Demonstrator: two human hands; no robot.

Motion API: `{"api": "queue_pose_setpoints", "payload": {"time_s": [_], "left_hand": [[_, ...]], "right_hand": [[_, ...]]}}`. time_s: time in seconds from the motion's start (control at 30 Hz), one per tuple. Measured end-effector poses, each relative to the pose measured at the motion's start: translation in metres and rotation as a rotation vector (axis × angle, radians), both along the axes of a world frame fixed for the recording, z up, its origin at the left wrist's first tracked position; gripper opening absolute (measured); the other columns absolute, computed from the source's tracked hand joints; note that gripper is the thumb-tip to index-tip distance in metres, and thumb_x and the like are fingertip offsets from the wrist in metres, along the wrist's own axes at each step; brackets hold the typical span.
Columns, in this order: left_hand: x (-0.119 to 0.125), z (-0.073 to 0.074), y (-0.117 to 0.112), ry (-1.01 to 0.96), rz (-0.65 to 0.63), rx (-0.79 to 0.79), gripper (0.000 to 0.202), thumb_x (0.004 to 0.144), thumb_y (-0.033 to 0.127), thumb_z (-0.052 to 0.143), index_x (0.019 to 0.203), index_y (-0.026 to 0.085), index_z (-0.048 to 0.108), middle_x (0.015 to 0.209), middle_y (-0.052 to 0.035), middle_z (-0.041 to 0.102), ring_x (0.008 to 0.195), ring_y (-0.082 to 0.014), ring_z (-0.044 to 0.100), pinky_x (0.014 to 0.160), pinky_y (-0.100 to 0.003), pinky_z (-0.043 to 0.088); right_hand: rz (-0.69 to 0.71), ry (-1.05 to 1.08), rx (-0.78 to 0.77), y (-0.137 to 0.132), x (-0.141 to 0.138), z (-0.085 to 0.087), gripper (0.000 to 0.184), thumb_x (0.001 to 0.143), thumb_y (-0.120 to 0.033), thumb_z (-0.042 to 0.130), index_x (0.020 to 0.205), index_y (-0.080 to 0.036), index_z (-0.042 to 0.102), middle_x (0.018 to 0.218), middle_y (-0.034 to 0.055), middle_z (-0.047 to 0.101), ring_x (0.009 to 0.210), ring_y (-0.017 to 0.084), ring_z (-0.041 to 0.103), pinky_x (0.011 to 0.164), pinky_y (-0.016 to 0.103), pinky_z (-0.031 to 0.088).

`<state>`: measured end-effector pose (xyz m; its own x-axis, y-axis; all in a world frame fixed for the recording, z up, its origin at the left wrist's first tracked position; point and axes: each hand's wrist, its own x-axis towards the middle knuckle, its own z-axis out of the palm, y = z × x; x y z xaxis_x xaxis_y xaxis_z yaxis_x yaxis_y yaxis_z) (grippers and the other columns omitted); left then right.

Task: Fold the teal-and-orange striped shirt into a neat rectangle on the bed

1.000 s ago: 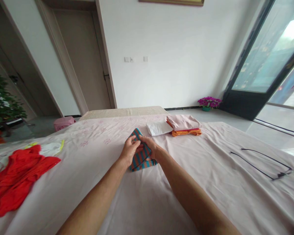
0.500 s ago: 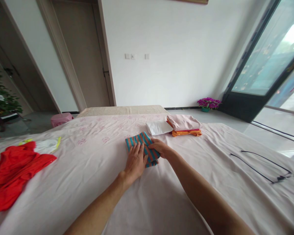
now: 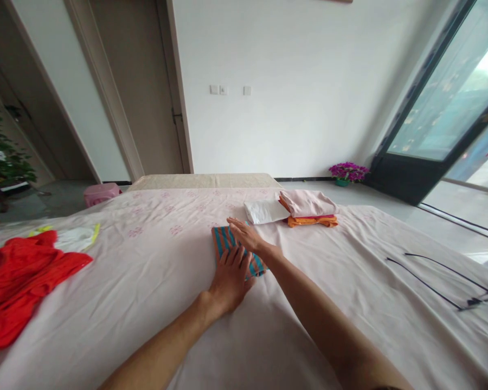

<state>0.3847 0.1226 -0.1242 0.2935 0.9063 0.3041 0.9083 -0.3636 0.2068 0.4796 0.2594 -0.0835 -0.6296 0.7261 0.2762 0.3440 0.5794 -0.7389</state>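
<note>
A folded cloth with teal and orange stripes lies flat on the pink bed sheet in the middle of the view. My left hand rests open on its near edge, fingers stretched flat. My right hand lies open across its far part, palm down, fingers pointing left. Just beyond it sit a folded white cloth and a stack of folded pink and orange clothes.
A crumpled red garment and a white and yellow piece lie at the left of the bed. A thin black hanger lies at the right. Beyond the bed are a pink stool, a flower pot, a door and a glass sliding door.
The striped cloth went from held up and pinched in both hands to folded flat on the sheet. Both hands opened and now press on it.
</note>
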Motion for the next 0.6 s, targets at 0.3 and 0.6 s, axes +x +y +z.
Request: {"api": "queue_pose_setpoints", "payload": {"time_s": [0.3,0.6], "left_hand": [[-0.041,0.024,-0.052,0.019,-0.376,-0.256,0.070,0.092,0.060,0.044,0.153,0.029,0.031,0.163,-0.0096,0.024,0.151,-0.0309,0.015,0.121,-0.055,0.013],[-0.125,0.006,-0.088,-0.616,0.022,-0.233,0.034,0.094,0.044,0.048,0.108,0.028,0.074,0.117,-0.0051,0.073,0.115,-0.0222,0.065,0.106,-0.036,0.047]], "right_hand": [[0.003,-0.274,0.201,0.008,-0.007,-0.041,0.042,0.096,-0.037,0.052,0.137,-0.025,0.055,0.153,0.0057,0.043,0.148,0.025,0.025,0.122,0.047,0.007],[-0.240,-0.128,0.026,0.012,0.012,-0.024,0.034,0.094,-0.029,0.050,0.123,-0.022,0.065,0.135,0.0085,0.060,0.129,0.024,0.050,0.112,0.037,0.032]]}}
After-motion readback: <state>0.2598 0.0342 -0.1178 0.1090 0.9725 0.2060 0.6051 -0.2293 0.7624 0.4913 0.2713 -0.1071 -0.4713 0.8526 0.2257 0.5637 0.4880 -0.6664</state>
